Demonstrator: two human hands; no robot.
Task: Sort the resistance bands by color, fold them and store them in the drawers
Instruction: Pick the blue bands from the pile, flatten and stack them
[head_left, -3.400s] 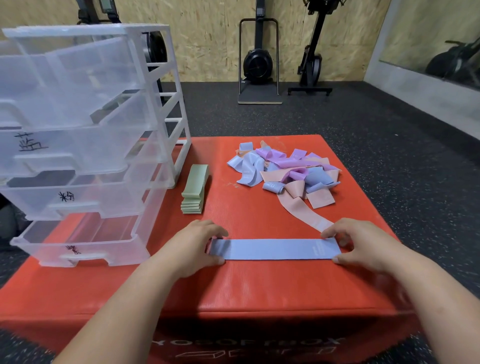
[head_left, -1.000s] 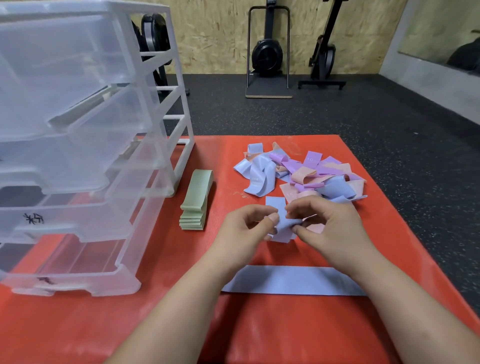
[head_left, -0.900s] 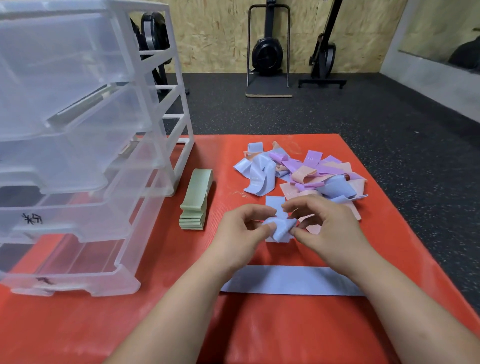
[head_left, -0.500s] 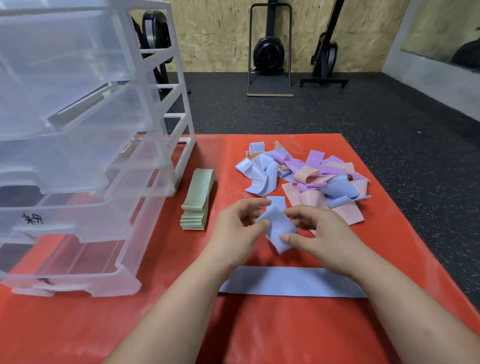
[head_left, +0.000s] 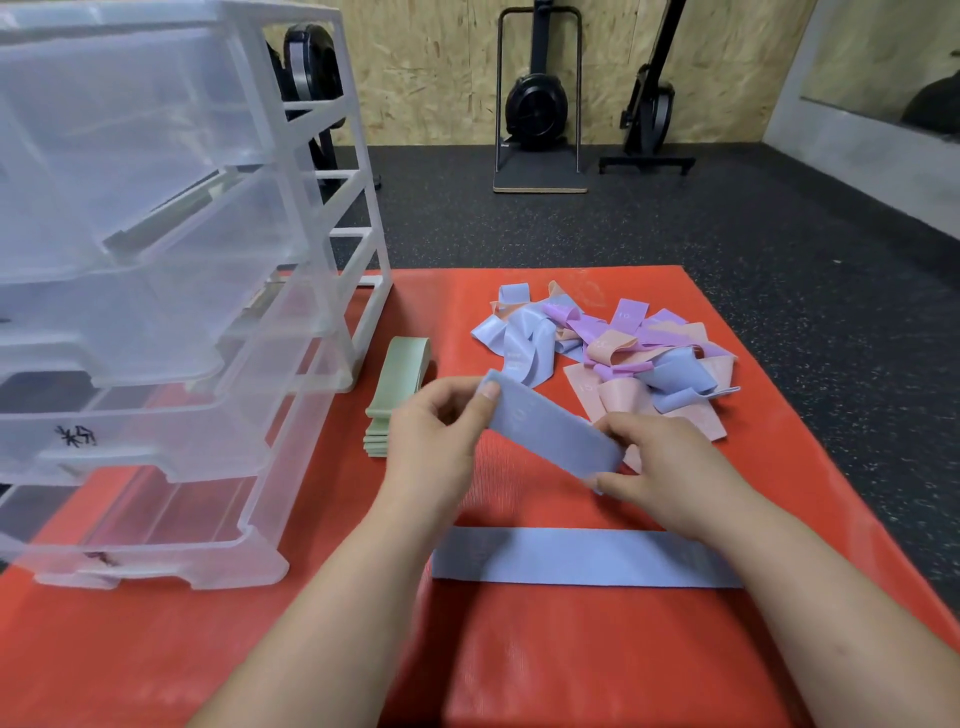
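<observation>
Now pinches blue band (head_left: 550, 431) at both ends, far-left end in left hand (head_left: 436, 441), near-right end in right hand (head_left: 662, 467), long axis slanting in the air just beyond flat band (head_left: 582, 564) lying left-to-right on near mat (head_left: 519, 654), both hands equally close.

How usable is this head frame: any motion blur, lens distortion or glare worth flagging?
Head view: even light, soft shadows only; the held blue band, the left hand and the right hand are slightly smeared by motion; the drawer unit leans and bows from the wide lens; mild sheen on the red mat; the band pile is fairly sharp.
</observation>
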